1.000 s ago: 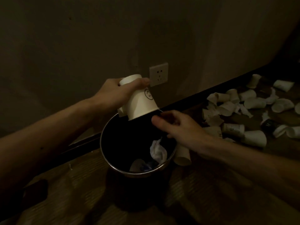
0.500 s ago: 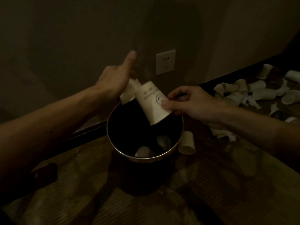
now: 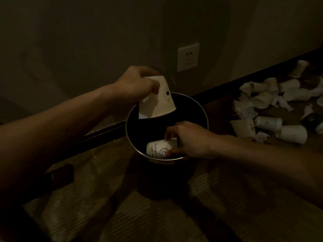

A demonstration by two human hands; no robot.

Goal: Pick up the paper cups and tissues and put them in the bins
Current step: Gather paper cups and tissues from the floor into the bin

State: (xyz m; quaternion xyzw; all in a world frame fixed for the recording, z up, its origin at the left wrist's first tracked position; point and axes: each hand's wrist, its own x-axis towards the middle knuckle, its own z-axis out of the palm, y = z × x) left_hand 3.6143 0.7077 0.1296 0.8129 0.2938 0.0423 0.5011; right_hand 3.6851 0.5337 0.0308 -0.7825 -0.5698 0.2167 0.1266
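Note:
A round dark bin (image 3: 206,117) with a metal rim stands on the floor by the wall. My left hand (image 3: 138,84) grips an upside-down white paper cup (image 3: 157,100) over the bin's far left rim. My right hand (image 3: 190,138) reaches into the bin's near side and is shut on a second white paper cup (image 3: 158,149) with a smiley face printed on it, lying on its side. A heap of white paper cups and crumpled tissues (image 3: 272,105) lies on the floor to the right.
A white wall socket (image 3: 188,57) sits above the bin. A dark skirting board (image 3: 244,81) runs along the wall. A dark flat object (image 3: 59,177) lies on the wooden floor at the left.
My right hand took the smiley cup from the stack and lowered it into the bin's near side. My left hand closed around the remaining cup above the rim.

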